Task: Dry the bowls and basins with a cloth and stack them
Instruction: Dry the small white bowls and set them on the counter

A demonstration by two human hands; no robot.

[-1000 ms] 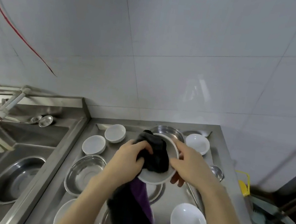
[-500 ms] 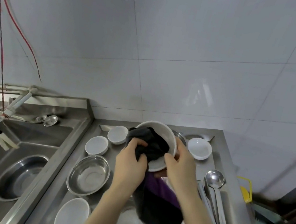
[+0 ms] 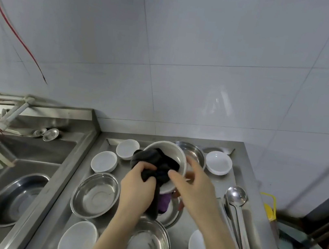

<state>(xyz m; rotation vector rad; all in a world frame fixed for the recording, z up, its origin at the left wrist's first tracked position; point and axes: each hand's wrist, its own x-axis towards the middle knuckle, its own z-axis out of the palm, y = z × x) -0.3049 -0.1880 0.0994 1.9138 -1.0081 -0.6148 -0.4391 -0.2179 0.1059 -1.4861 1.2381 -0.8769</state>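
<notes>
Drying is best done with the left hand (image 3: pixel 138 186) clenched on the dark cloth (image 3: pixel 160 162), swept round inside the white bowl (image 3: pixel 176 154), held aloft right of the steel basin (image 3: pixel 95 195), its rim gripped by the right hand (image 3: pixel 192 188) and turned steadily so no patch is missed.
</notes>
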